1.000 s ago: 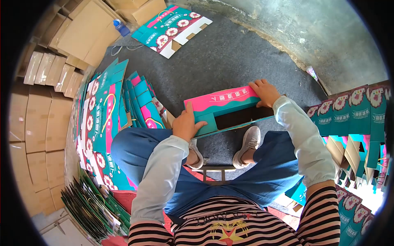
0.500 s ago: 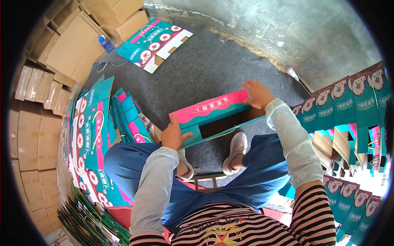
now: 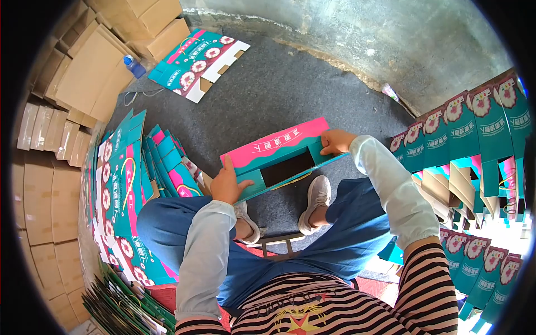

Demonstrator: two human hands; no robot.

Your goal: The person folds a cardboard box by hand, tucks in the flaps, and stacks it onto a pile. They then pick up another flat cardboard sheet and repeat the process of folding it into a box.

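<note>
A teal and pink cardboard box [image 3: 279, 139] is held above the floor between my knees, its dark opening facing up toward me. At its left end my left hand [image 3: 225, 183] grips the wall, the thumb lying over the teal end flap and the fingers on the outer side. My right hand [image 3: 338, 142] is at the right end, fingers curled over the teal flap there; part of the fingertips is hidden. White printed characters run along the pink long side.
Flattened teal cartons [image 3: 120, 190] are stacked at my left, and another flat carton [image 3: 195, 58] lies on the dark floor ahead. Brown boxes [image 3: 50, 201] line the left side. Rows of teal boxes [image 3: 463, 134] stand at right. A blue bottle [image 3: 134, 66] stands near the brown boxes.
My right hand has gone from spread over the right corner to curled at the end flap, and a teal flap now covers the opening's right end. My left hand keeps its hold.
</note>
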